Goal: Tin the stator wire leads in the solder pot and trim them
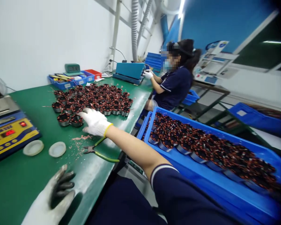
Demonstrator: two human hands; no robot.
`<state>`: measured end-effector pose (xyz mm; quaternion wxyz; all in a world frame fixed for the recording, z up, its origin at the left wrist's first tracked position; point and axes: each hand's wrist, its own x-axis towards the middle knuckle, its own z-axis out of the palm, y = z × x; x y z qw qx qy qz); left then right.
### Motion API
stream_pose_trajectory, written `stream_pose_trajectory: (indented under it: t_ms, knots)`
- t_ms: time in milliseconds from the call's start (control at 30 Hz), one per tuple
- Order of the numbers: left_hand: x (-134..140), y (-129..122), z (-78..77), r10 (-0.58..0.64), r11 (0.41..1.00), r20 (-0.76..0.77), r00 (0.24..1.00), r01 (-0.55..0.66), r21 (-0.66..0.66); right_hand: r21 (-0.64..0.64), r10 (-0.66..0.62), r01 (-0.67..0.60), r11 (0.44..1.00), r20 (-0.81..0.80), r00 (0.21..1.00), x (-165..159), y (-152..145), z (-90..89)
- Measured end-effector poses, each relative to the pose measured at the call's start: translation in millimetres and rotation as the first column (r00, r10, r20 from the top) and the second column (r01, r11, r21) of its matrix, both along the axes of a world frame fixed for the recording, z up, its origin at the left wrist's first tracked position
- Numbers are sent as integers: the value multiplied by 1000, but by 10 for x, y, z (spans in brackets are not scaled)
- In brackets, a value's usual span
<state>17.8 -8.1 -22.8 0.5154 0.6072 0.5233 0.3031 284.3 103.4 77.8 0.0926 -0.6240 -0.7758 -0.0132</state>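
Observation:
My right hand (95, 122), in a white glove with a yellow cuff, reaches to the front edge of a group of wound motor stators (96, 97) on the green bench. Its fingers and thumb are apart, with the fingertips at a front stator (76, 120); whether they touch it is hard to tell. My left hand (51, 197), in a white glove with dark, coated fingers, hovers over the bench at lower left. Its fingers are spread and nothing is between them. Green-handled cutters (91, 150) lie between my hands, beside copper-coloured scraps (81, 139).
Two round whitish lids (57, 149) lie left of the scraps, near a yellow-and-blue device (11, 134) with red displays. A blue crate (208, 156) full of stators stands at right. Another person (178, 81) sits at the bench's far end. Blue bins (65, 82) line the wall.

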Motion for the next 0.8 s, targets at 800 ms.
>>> stream_pose_trajectory:
  t_ms: [800]
  knots:
    - [108, -65, 653, 423, 866, 459, 781, -498, 51, -437, -489, -647, 625, -865, 113, -668, -1166, -537]
